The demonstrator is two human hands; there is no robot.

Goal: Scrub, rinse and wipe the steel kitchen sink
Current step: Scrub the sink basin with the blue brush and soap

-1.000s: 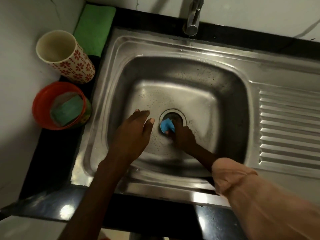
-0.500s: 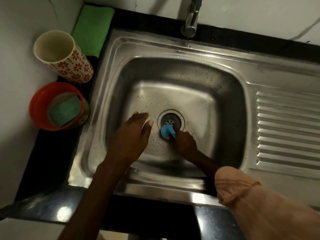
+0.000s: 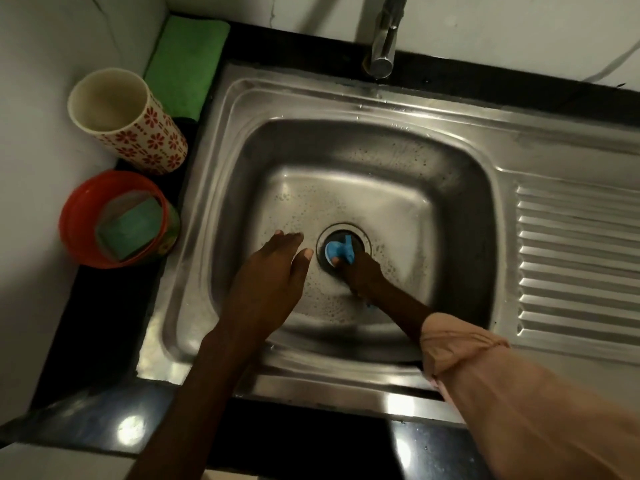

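The steel sink (image 3: pixel 346 140) filled the middle of the dark table (image 3: pixel 90 323), its ribbed drainboard (image 3: pixel 575 265) at three o'clock and the tap (image 3: pixel 382 46) at twelve. At eleven o'clock lay a green cloth (image 3: pixel 187 60); at ten stood a cream cup (image 3: pixel 128 123) with red flowers, and at nine an orange tub (image 3: pixel 114 220) holding a green sponge (image 3: pixel 130 230). No writing could be read. The left hand (image 3: pixel 273 271) lay flat, fingers straight, over the basin floor. The right hand (image 3: pixel 363 275) gripped a blue scrubber (image 3: pixel 337 251) pressed on the drain (image 3: pixel 343 244) at the basin's centre.
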